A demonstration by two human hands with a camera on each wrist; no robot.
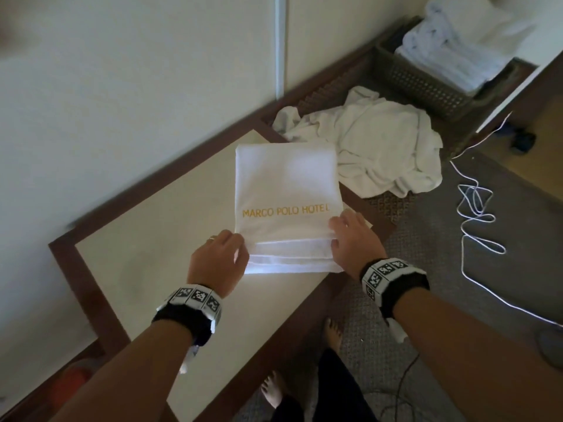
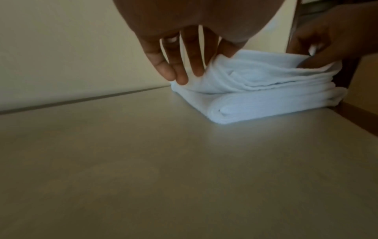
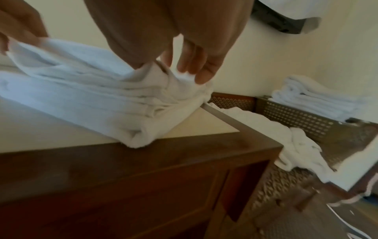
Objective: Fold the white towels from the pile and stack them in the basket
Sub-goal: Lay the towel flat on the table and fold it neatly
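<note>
A folded white towel (image 1: 283,178) with gold "MARCO POLO HOTEL" lettering lies on the cream table top (image 1: 152,254). My left hand (image 1: 240,245) pinches the upper layers at its near left corner, and my right hand (image 1: 335,236) pinches them at the near right corner. In the left wrist view the left hand (image 2: 204,67) holds the towel's (image 2: 266,103) top layers raised off the lower fold. The right hand (image 3: 167,69) grips the bunched edge of the towel (image 3: 92,100) near the table's brown rim. A pile of crumpled towels (image 1: 380,147) lies just beyond. The brown basket (image 1: 426,86) at the far right holds folded towels (image 1: 451,56).
A cream wall runs along the table's left side. A white cable (image 1: 475,214) loops over the carpet on the right. My bare feet (image 1: 333,333) stand beside the table's near edge. The pile (image 3: 286,134) and basket (image 3: 296,116) sit on a lower patterned surface.
</note>
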